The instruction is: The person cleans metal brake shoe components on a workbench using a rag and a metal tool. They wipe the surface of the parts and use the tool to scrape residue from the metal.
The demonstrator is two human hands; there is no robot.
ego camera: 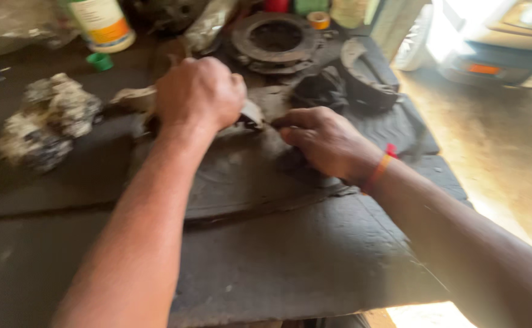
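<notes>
Dark grimy worktop carrying everything; clutch disc sitting by far edge; left hand fisting tight around greasy metal part mid-worktop, right hand pinching its other end, fingers curled

- left hand fist covers most of the pale grimy metal part; shape unreadable
- right hand fingertips blurred, contact unclear
- white plastic bottle with orange band cut off at top edge
- pale vehicle overexposed, cropped
</notes>
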